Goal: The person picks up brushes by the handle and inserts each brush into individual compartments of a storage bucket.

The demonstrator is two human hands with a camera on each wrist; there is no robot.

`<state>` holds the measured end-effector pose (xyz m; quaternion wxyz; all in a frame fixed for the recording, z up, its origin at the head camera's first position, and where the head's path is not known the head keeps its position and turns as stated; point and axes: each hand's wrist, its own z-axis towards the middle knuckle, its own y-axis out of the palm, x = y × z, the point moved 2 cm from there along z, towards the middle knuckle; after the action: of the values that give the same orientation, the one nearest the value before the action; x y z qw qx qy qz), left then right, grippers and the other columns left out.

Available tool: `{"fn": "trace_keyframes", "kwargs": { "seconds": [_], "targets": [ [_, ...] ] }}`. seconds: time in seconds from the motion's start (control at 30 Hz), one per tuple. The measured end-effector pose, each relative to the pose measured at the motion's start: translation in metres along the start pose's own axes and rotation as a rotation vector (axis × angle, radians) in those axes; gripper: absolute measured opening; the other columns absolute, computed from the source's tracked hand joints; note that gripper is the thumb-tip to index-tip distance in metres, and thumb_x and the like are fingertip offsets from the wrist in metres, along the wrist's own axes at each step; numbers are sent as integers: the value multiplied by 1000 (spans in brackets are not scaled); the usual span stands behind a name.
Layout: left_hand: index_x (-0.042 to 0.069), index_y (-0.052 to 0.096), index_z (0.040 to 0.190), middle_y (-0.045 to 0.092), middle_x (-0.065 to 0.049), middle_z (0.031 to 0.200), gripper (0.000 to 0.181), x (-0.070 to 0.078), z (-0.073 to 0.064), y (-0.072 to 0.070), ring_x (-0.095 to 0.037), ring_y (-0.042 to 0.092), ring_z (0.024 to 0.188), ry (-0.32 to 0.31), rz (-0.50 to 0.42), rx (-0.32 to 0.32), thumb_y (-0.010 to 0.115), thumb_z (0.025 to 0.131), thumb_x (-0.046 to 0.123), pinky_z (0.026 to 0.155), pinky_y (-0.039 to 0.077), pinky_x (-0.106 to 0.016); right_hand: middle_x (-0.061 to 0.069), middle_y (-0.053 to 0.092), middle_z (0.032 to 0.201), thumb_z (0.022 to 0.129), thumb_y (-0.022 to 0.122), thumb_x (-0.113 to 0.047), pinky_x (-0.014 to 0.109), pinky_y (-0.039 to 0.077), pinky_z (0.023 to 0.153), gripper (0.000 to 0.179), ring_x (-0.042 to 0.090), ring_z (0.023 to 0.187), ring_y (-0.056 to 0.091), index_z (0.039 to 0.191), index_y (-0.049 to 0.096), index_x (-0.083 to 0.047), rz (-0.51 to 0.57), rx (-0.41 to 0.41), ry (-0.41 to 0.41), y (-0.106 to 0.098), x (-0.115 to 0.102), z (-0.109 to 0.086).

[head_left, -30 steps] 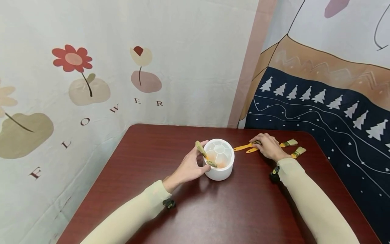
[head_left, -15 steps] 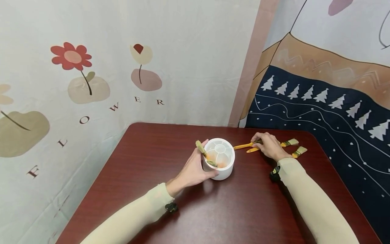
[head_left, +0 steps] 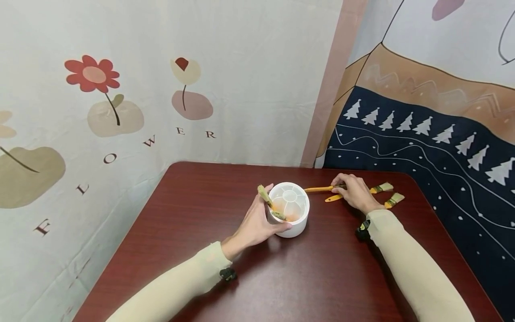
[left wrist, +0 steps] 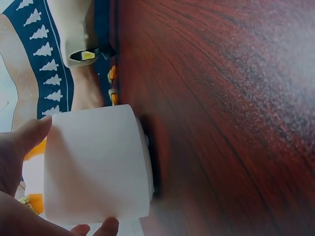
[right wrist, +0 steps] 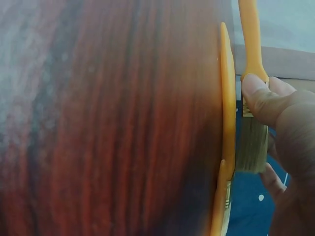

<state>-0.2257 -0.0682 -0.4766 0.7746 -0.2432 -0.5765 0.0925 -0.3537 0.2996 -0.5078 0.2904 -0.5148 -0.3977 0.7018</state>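
Note:
A white round container [head_left: 298, 228], divided inside into compartments, stands at the middle of the table. My left hand [head_left: 255, 226] grips its left side, the thumb across the front; in the left wrist view its wall [left wrist: 98, 167] fills the space between thumb and fingers. Two brushes lean bristles-up in the container, one brush [head_left: 264, 196] over the left rim and another brush [head_left: 279, 215] near the front. To the right, my right hand [head_left: 355, 192] pinches a yellow-handled paintbrush [right wrist: 253, 142] near its metal band. Its handle points left toward the container.
Beneath and beside my right hand lie more yellow brushes on the table, one with its bristles [head_left: 383, 188] at the back and one with its bristles [head_left: 395, 200] closer. A printed cloth [head_left: 257, 89] hangs behind the dark red table [head_left: 209, 197].
The handle end of the paintbrush in my right hand has risen and swung slightly away from me. My left thumb has slid rightward round the container's front.

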Motion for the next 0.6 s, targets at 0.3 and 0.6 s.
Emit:
{"fn": "trace_keyframes", "kwargs": {
  "seconds": [0.3,0.6],
  "targets": [
    [7,37,178,50,-19,177,118,-1,1,-1,-34,57,162,28,-9,-20,106,83,24,138,42,-56,16,83,128,109,82,-14,65,58,120,19,38,122,74,128,77,-11,102,26,15,0,-5,-4],
    [2,37,179,51,-24,175,119,0,2,-3,-38,58,159,43,7,-38,106,83,22,134,46,-60,17,83,132,109,84,-19,67,60,119,25,40,123,79,133,79,-13,144,13,40,0,-12,-12]
  ]
}}
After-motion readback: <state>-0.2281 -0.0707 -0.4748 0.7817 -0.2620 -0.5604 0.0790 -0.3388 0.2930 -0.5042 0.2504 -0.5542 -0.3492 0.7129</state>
